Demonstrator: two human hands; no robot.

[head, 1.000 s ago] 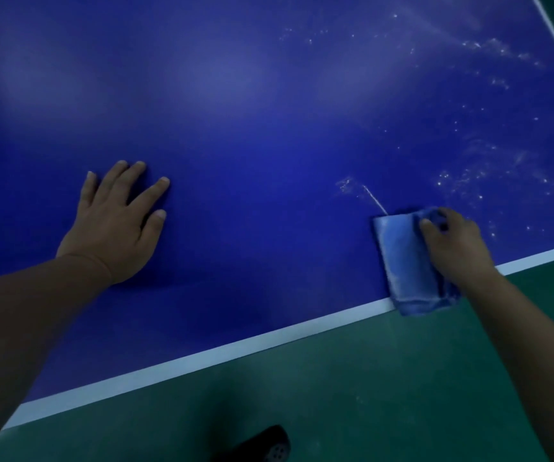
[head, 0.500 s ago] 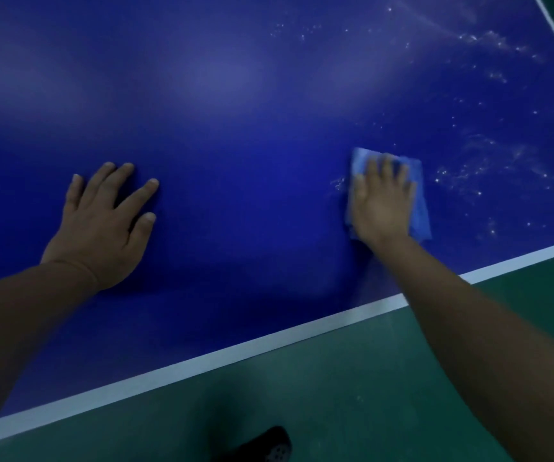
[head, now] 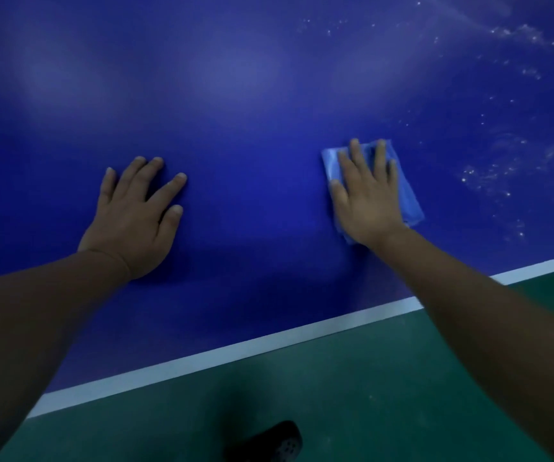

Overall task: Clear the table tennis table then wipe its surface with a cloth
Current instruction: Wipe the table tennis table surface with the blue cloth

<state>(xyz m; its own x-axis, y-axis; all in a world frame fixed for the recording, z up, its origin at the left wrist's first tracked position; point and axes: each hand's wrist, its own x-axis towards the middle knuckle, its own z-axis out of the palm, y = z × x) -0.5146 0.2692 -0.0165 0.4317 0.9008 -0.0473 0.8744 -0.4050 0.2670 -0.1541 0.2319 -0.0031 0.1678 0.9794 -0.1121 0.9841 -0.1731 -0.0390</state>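
Observation:
The blue table tennis table fills most of the view, with a white line along its near edge. A folded light-blue cloth lies flat on the table right of centre. My right hand presses on the cloth with straight, spread fingers and covers most of it. My left hand rests flat on the bare table surface to the left, fingers spread. White specks of dust are scattered over the table to the right of the cloth.
Green floor lies below the table's near edge. A dark shoe shows at the bottom centre, close under the edge. More white dust streaks the far right part of the table.
My right hand went from gripping the cloth at the table's near edge to pressing it flat farther in on the table. My left hand stayed planted on the table.

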